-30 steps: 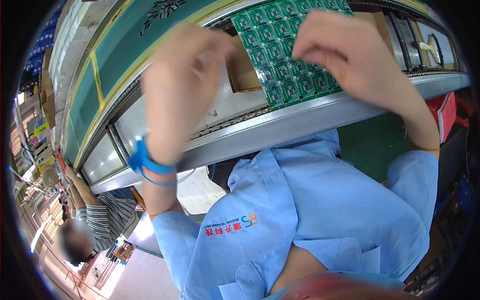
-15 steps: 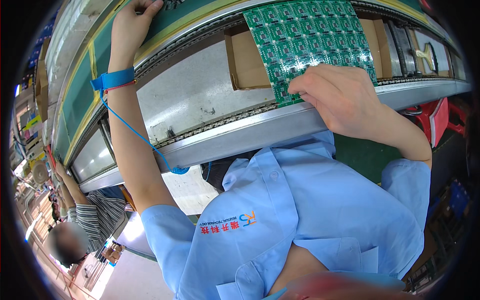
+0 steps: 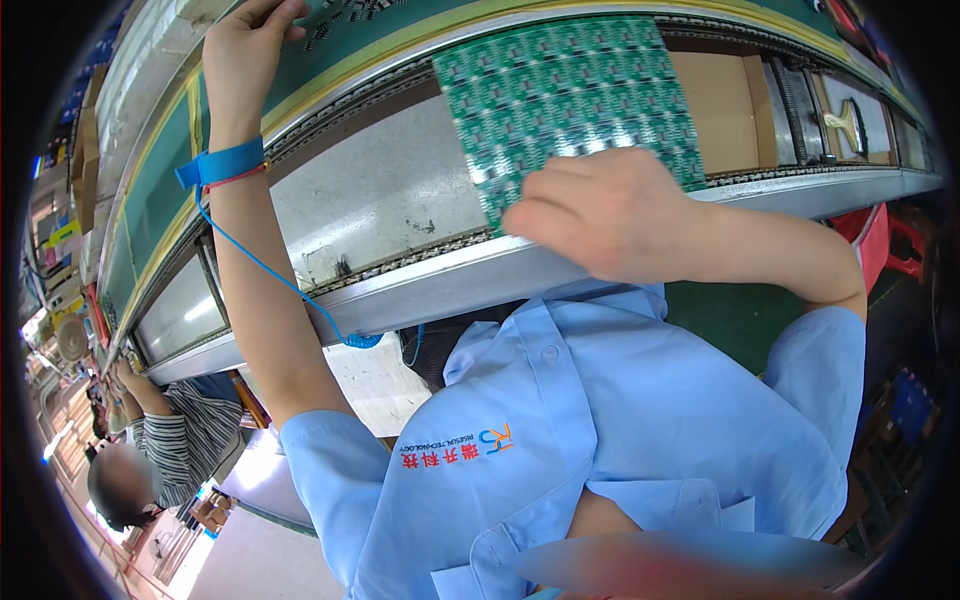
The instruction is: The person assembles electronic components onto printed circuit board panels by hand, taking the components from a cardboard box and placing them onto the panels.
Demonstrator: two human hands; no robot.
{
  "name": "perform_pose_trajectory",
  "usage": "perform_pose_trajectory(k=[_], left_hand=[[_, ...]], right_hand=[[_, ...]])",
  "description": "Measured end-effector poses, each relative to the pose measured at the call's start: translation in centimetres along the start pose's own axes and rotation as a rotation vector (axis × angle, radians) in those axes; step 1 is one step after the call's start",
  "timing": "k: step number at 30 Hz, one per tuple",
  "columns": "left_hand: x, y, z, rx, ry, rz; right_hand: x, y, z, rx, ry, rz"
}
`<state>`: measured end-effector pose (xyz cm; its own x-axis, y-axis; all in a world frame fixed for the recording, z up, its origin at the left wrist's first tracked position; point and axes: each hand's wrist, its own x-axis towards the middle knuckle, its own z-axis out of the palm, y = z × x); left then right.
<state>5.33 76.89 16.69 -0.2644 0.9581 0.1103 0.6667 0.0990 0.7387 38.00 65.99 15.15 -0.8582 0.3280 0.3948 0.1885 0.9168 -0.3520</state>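
A green circuit board panel [image 3: 570, 100], with a grid of repeated small boards on it, lies across the two rails of a conveyor and looks smeared by motion. My right hand [image 3: 610, 215] is closed at its near edge, fingers curled; the fingertips are hidden. Over on the far left, my left hand [image 3: 245, 45] is above a green mat [image 3: 400, 28], thumb and fingers drawn together beside several small black parts [image 3: 355, 12]. Whether it pinches one of them cannot be made out. A blue wrist strap [image 3: 228, 162] with a coiled cord is on my left wrist.
A metal rail [image 3: 450, 270] with a chain runs along the near side of the conveyor. Under the panel sits a cardboard box [image 3: 725, 110]; a yellow-handled tool [image 3: 850, 125] lies farther right. Another person in a striped sleeve [image 3: 190, 440] works at the left. A red stool [image 3: 905, 250] stands right.
The circuit board panel has slid left along the rails, and my right hand has moved left with it. My left hand has shifted slightly left; more black parts show beside it.
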Motion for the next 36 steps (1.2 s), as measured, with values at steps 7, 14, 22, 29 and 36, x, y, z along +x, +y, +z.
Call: perform_pose_trajectory(k=[7,14,22,29,36], left_hand=[[-6.3,0.0,-2.3,-0.071,-0.055,0.160],[-15.1,6.3,0.0,0.044,-0.349,0.319],[-18.0,7.0,1.8,0.276,-0.516,0.641],[-17.3,8.0,2.4,0.394,-0.602,0.719],[-16.7,9.8,3.1,0.505,-0.661,0.788]], right_hand=[[7.2,5.7,-3.5,0.218,0.092,0.086],[6.3,15.1,-4.1,-0.299,0.089,0.617],[7.5,14.4,-4.9,-0.119,0.034,0.604],[6.7,13.9,-4.6,-0.105,0.121,0.564],[5.5,13.8,-5.4,-0.121,0.112,0.471]])
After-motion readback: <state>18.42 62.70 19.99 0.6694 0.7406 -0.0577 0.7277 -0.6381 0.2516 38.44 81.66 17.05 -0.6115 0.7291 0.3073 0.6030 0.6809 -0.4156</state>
